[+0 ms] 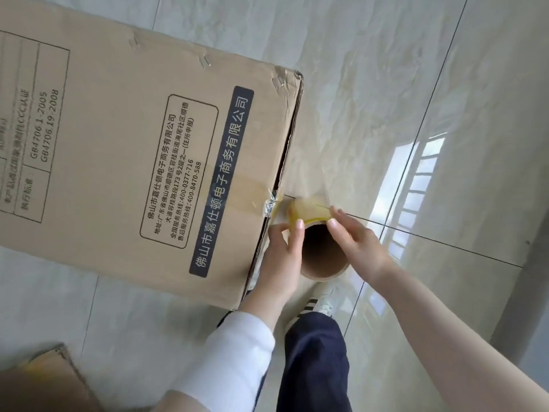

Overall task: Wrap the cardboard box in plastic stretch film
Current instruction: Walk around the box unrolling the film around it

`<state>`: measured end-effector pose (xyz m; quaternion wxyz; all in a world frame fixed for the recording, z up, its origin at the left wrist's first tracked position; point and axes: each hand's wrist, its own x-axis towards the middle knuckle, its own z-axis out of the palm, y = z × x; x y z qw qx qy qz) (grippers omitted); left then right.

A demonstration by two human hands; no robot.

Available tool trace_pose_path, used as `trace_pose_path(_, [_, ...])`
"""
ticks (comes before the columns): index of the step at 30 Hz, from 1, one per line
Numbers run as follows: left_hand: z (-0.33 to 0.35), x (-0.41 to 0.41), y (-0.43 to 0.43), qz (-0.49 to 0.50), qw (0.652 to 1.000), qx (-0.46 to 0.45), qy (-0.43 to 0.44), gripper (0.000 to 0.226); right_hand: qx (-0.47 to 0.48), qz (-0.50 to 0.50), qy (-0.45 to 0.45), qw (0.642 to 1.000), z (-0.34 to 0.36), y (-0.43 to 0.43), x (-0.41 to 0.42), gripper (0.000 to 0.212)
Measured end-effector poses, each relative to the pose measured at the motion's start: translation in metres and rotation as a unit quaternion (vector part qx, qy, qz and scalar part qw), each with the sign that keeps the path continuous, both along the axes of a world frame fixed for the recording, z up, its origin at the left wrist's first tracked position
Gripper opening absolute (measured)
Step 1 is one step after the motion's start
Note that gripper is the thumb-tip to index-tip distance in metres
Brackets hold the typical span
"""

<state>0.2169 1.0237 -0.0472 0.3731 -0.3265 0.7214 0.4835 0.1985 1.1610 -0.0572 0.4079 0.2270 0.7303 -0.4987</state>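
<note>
A large brown cardboard box [124,138] with black printed text stands on the tiled floor and fills the left of the view. At its right edge I hold a roll of stretch film [322,251] on a wide cardboard core, open end toward me. My left hand [283,248] grips the core's left rim, thumb over the yellowish film. My right hand [359,242] holds the right side, fingertips on the film. A crumpled strip of clear film [271,202] runs from the roll onto the box's corner edge.
Glossy pale floor tiles [416,84] spread to the right, with a bright window reflection. My leg in dark trousers [315,361] and a striped shoe [312,307] stand just below the roll. Another piece of cardboard [44,382] lies at the bottom left.
</note>
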Motion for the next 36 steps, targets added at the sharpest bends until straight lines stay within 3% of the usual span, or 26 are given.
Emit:
trace_pose_path(2, [-0.008, -0.007, -0.011, -0.055, 0.995, 0.055, 0.065, 0.054, -0.053, -0.089, -0.027, 0.994, 0.006, -0.004, 0.017, 0.064])
trace_pose_path(4, [-0.013, -0.01, -0.016, -0.096, 0.985, 0.098, 0.109, 0.049, -0.098, -0.194, -0.05, 0.975, 0.007, -0.014, 0.034, 0.076])
trace_pose_path(7, [-0.017, 0.001, -0.013, -0.052, 0.987, 0.087, 0.128, 0.04, -0.023, -0.278, -0.024, 0.96, 0.004, -0.023, 0.044, 0.066])
trace_pose_path(10, [-0.011, 0.029, -0.007, 0.038, 0.99, 0.041, 0.131, 0.042, 0.047, -0.179, 0.013, 0.983, 0.005, -0.018, 0.042, 0.047])
trace_pose_path(15, [0.002, 0.096, 0.004, 0.159, 0.983, 0.064, 0.065, 0.051, 0.076, 0.097, -0.015, 0.992, 0.019, -0.016, 0.039, 0.062])
trace_pose_path(18, [0.006, 0.101, 0.006, 0.196, 0.979, 0.054, 0.007, 0.051, 0.104, 0.154, -0.019, 0.982, 0.013, -0.025, 0.039, 0.064])
trace_pose_path(20, [0.0, 0.09, 0.001, 0.174, 0.984, 0.029, 0.002, 0.048, 0.07, 0.074, -0.007, 0.995, 0.007, -0.027, 0.049, 0.062])
trace_pose_path(22, [-0.005, 0.078, -0.005, 0.126, 0.992, 0.02, 0.011, 0.049, 0.008, -0.074, -0.007, 0.997, 0.005, -0.027, 0.069, 0.057])
trace_pose_path(25, [-0.011, 0.065, -0.015, 0.049, 0.994, 0.058, 0.078, 0.034, -0.062, -0.262, -0.021, 0.963, 0.0, -0.036, 0.106, 0.076])
trace_pose_path(27, [-0.015, 0.062, -0.018, -0.021, 0.991, 0.081, 0.108, 0.041, -0.065, -0.351, -0.024, 0.934, -0.005, -0.05, 0.122, 0.087])
trace_pose_path(30, [-0.023, 0.073, -0.021, -0.053, 0.986, 0.094, 0.13, 0.047, 0.03, -0.411, 0.004, 0.911, -0.002, -0.065, 0.123, 0.056])
trace_pose_path(32, [-0.018, 0.093, -0.023, -0.028, 0.987, 0.074, 0.14, 0.044, 0.075, -0.35, 0.028, 0.933, 0.001, -0.061, 0.12, 0.044])
trace_pose_path(34, [-0.013, 0.122, -0.029, 0.021, 0.989, 0.062, 0.132, 0.045, 0.065, -0.205, 0.028, 0.976, 0.005, -0.053, 0.123, 0.041])
trace_pose_path(36, [-0.007, 0.146, -0.034, 0.099, 0.988, 0.062, 0.101, 0.065, 0.064, -0.058, 0.012, 0.996, 0.007, -0.047, 0.129, 0.048])
